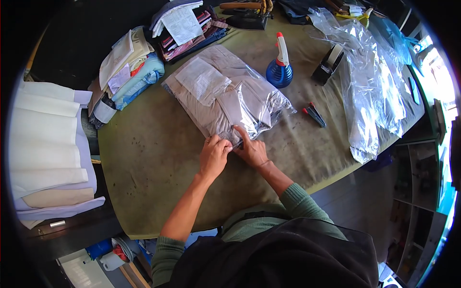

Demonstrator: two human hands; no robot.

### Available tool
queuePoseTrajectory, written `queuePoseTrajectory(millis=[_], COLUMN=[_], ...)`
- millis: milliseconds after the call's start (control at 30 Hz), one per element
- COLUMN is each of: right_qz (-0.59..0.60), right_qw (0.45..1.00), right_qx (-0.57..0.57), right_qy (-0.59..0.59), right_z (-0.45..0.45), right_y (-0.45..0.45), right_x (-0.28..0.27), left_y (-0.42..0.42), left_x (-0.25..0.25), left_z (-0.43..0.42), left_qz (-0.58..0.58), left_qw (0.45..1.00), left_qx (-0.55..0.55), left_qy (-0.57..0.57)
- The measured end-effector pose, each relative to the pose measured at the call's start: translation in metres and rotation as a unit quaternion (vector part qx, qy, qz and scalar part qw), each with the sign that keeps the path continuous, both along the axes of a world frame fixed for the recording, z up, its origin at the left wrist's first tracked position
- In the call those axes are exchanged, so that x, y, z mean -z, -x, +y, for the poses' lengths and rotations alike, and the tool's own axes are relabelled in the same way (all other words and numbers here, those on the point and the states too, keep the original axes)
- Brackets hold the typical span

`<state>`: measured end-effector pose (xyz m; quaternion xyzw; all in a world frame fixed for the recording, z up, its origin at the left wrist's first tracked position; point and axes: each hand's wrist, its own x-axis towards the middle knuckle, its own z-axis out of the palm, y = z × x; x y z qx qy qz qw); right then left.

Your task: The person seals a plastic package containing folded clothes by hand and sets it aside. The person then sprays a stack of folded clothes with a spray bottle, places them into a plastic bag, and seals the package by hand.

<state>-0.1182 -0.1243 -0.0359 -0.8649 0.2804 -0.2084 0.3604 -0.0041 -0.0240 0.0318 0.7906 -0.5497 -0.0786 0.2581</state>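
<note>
So, front and centre is a clear plastic bag (282, 106) with folded beige clothing (239, 98) inside, lying flat on the middle of a worktable covered in a stained olive cloth (149, 182). A printed paper slip (199, 80) shows on the bag's upper left part.

Both hands are at the near edge of the bag. The left hand (214, 154) has its fingertips closed on a bit of the plastic, pinching it. The right hand (252, 152) is right beside it, touching the bag, with 1 finger stretched out over the plastic and the rest curled under; can't tell if those are gripping anything.

Just past the bag's right side stands a blue spray bottle (279, 73) with a white and red head. Right of that there's a black tape dispenser (328, 65), and nearer the person a small dark tool (315, 115) with red on it. Loose clear plastic (372, 91) covers the table's right side.

At the far edge sits an iron (247, 20), with 2 piles to its left: a dark-toned clothes pile (185, 26) and a lighter bundle (129, 72). Way over left, pale folded fabric (48, 134) lies off the table.
</note>
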Motion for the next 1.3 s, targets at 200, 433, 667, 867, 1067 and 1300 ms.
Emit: queuePoseTrajectory(millis=[200, 433, 667, 867, 1067, 1300], right_qz=[-0.001, -0.158, -0.142, -0.148, -0.078, -0.006], right_qw=[0.997, 0.978, 0.953, 0.950, 0.969, 0.969], right_qx=[-0.059, -0.133, -0.188, -0.195, -0.149, -0.225], right_qy=[-0.039, 0.032, 0.188, 0.193, 0.178, 0.105], right_z=[-0.009, -0.018, -0.042, -0.050, -0.048, -0.062], right_y=[0.013, 0.018, -0.004, -0.021, -0.030, -0.040], right_x=[-0.013, -0.023, -0.054, -0.056, -0.049, -0.062], left_y=[-0.005, -0.003, 0.003, 0.005, 0.007, 0.021], left_x=[0.004, 0.009, 0.031, 0.035, 0.034, 0.038], left_z=[0.002, 0.007, 0.017, 0.019, 0.018, 0.020], left_qz=[-0.017, -0.031, -0.075, -0.048, -0.053, 0.009], left_qw=[1.000, 0.999, 0.990, 0.976, 0.971, 0.947], left_qx=[0.016, 0.017, -0.028, -0.063, -0.080, -0.159], left_qy=[0.006, 0.021, 0.114, 0.204, 0.220, 0.280])
